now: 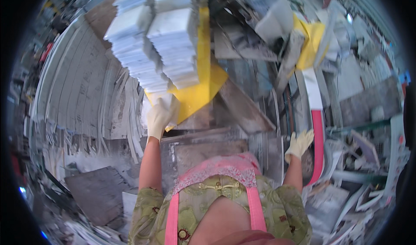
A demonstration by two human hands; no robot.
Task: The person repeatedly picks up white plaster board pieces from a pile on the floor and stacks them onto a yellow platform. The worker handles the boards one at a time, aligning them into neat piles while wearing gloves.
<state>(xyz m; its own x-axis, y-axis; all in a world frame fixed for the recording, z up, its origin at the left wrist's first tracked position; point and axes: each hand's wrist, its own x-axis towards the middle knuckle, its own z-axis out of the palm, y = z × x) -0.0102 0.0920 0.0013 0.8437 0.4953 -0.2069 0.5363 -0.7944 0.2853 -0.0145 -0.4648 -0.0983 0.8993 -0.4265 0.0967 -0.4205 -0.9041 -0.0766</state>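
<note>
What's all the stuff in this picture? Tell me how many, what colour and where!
Slab stacks: at least two, white, top centre
Metal stand: one, yellow, under the stacks
Leaning slabs: several, grey, left
Thin strips: many, pale grey, beside the leaning slabs
Bucket-like container: one, whitish, top right
Curved band: one, red and white, right
Flat board: one, dark grey, lower left
Scraps: too many to count, mostly grey-white, lower right
Apron: one, pink, bottom centre
Left grip: one, cream glove, below the stacks
Right grip: one, cream glove, beside the band

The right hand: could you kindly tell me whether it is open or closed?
Open: the right hand shows its gloved fingers extended, near the red strip.
</note>
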